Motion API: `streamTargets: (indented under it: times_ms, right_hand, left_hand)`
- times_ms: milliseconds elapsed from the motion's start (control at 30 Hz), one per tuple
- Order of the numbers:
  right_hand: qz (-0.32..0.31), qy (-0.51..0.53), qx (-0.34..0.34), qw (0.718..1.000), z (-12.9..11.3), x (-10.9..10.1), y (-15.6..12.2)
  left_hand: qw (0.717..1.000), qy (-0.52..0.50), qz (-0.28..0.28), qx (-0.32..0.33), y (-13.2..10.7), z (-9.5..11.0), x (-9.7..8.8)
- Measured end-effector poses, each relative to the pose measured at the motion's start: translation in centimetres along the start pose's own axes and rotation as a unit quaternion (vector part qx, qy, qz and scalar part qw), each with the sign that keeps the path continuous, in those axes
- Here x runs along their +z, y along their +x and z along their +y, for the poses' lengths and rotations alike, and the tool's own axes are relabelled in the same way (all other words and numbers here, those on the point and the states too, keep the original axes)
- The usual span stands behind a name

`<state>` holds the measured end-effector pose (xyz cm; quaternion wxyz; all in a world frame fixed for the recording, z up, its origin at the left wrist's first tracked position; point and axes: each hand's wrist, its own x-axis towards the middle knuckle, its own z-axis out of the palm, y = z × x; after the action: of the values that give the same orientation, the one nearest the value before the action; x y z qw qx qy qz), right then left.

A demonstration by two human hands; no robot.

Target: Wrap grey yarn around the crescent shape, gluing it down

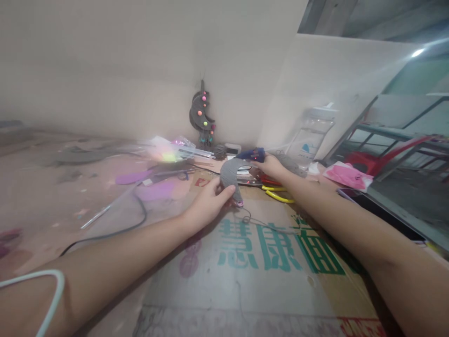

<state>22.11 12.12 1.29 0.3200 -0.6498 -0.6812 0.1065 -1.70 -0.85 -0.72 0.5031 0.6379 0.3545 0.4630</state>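
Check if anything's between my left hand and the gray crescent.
Nothing visible: your left hand already holds the gray crescent directly. The blue tool in your right hand is near the crescent's top, not between them.

Clear bottle (310, 135) (white-lidded), red chair (363, 162)

Dim light, smeared edges

A bright light (417, 53) flares at upper right, streaking glare across the wall (336, 70). Elsewhere illumination is dim, even. Blur drags the counter (38, 206) at left and the bottle (310, 138); the gray crescent (229, 176) near centre looks sharper.
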Motion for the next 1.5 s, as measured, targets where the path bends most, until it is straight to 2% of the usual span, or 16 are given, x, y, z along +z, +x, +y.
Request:
streamTargets:
  times_ms: [333,500,633,800,900,1033,1200,1500]
  right_hand:
    - [0.033,0.144,0.064,0.987,-0.3,-1.8,-2.7]
    - [0.045,0.225,0.039,0.972,-1.4,-4.0,-5.3]
    - [0.037,0.272,-0.028,0.961,-2.7,-5.7,-8.8]
    - [-0.031,0.206,-0.066,0.976,-2.9,-6.0,-13.8]
    - [-0.059,0.134,-0.082,0.986,-2.2,-5.5,-15.4]
    - [-0.047,0.047,-0.114,0.991,-1.4,-5.0,-16.1]
    - [-0.052,0.051,-0.201,0.977,-1.5,-5.2,-16.5]
    - [-0.091,0.040,-0.146,0.984,-1.7,-5.1,-16.9]
  left_hand:
    - [1.000,-0.020,0.008,-0.003,0.0,-0.3,0.0]
    - [0.999,-0.031,0.010,-0.007,0.0,-0.1,0.2]
    - [0.999,-0.030,0.027,-0.017,0.0,0.0,0.1]
    - [0.999,-0.026,0.033,-0.007,0.3,-0.3,-0.1]
    - [0.999,-0.015,0.030,-0.004,0.3,-0.5,-0.3]
    - [0.999,0.016,0.036,0.016,0.1,0.1,-0.3]
    - [0.999,-0.003,0.039,-0.005,-0.1,1.1,0.0]
    - [0.998,-0.030,0.052,-0.024,0.4,-0.1,-0.5]
